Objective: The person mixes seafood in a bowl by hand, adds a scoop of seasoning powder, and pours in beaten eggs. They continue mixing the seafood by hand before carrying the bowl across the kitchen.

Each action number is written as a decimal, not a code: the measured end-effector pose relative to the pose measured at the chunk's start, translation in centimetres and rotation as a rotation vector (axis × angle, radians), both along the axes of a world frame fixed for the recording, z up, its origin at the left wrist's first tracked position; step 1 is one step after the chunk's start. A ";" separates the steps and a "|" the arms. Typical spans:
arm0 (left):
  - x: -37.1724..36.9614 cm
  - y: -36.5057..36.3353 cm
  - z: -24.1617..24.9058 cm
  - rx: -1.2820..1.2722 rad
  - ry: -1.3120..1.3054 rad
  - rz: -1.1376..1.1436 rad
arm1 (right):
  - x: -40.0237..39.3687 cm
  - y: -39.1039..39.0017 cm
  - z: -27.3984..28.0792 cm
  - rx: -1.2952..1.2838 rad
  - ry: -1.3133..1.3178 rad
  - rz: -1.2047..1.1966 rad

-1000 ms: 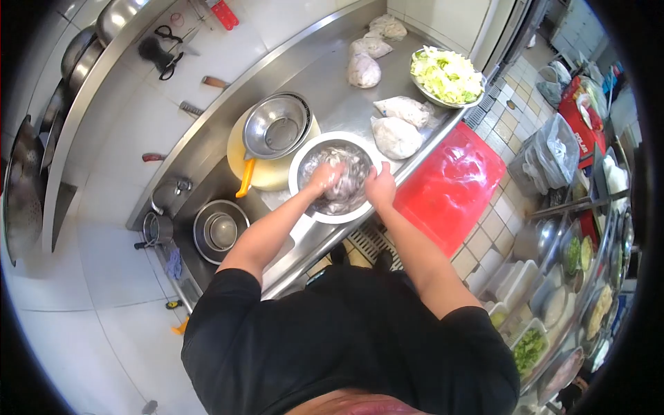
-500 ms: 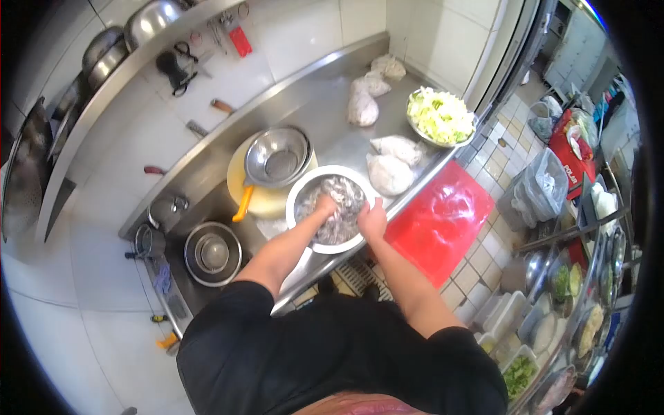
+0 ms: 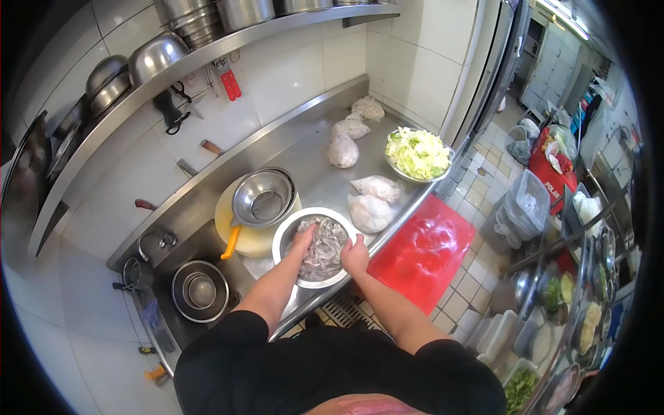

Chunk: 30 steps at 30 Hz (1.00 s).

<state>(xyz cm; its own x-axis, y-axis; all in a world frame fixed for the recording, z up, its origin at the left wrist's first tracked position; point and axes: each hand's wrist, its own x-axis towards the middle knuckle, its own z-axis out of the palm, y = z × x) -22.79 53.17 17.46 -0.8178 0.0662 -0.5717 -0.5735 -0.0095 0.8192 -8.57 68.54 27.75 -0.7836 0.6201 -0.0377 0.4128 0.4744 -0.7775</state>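
A white-rimmed bowl [image 3: 280,243] stands at the front of the steel counter, filled with glistening greyish strips [image 3: 325,250] whose kind I cannot make out. My left hand [image 3: 303,238] is inside the bowl at its left side, touching the strips; its fingers are partly buried among them. On the right side, my right hand [image 3: 355,254] grips the bowl's rim. Just behind and left of the bowl, a metal strainer [image 3: 264,198] with an orange handle rests over a pale yellowish round board or tub [image 3: 225,214]. Tied white plastic bags [image 3: 370,212] lie beyond the bowl.
A bowl of chopped cabbage [image 3: 418,153] stands at the counter's far right. Nested metal bowls [image 3: 200,290] sit in the sink at left. A red sheet or board [image 3: 423,252] adjoins the counter's front edge. A bagged bin [image 3: 519,214] stands on the tiled floor.
My left hand has shifted from the middle of the strips toward the bowl's left side. My right hand stays at the rim. The camera view has tilted upward, showing more of the shelf.
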 end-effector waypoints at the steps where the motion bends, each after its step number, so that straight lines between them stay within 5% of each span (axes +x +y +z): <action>1: -2.7 -0.1 -5.6 0.257 -0.084 -0.028 | 0.2 0.0 0.1 0.000 -0.001 0.001; 3: -1.0 -0.4 -4.0 0.386 -0.143 -0.061 | 0.2 0.0 0.2 -0.004 0.001 -0.005; 5: 0.9 0.4 1.6 0.194 -0.117 -0.024 | 0.2 0.0 -0.2 -0.013 -0.019 -0.001; 9: 1.6 -0.6 6.0 -0.473 0.059 -0.611 | 0.1 0.2 -0.5 -0.041 -0.006 0.009; 13: 8.8 -0.3 14.8 -1.032 0.517 -1.226 | 0.3 0.1 0.7 -0.038 -0.022 0.002; 16: 10.1 -0.7 10.1 -1.165 0.722 -1.239 | 0.0 0.2 -0.6 -0.018 0.027 0.005; 20: 5.8 2.4 6.6 -1.300 0.337 -1.598 | 0.1 0.0 -0.3 -0.013 0.019 -0.002; 24: 4.0 3.3 3.0 -1.366 0.351 -1.665 | -0.2 0.1 0.2 -0.037 -0.039 -0.005; 27: 4.5 1.5 0.6 -1.305 0.593 -1.687 | 0.1 -0.1 0.0 -0.045 -0.031 -0.007; 30: 4.9 1.1 -4.9 -1.306 0.654 -1.432 | -0.3 0.0 0.1 -0.033 -0.006 -0.015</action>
<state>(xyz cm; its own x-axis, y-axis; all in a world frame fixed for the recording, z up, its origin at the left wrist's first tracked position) -17.89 54.31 12.52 -0.6254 0.5939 -0.5061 0.6849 0.7286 0.0086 -8.86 68.55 27.81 -0.7738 0.6303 -0.0631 0.4248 0.4424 -0.7898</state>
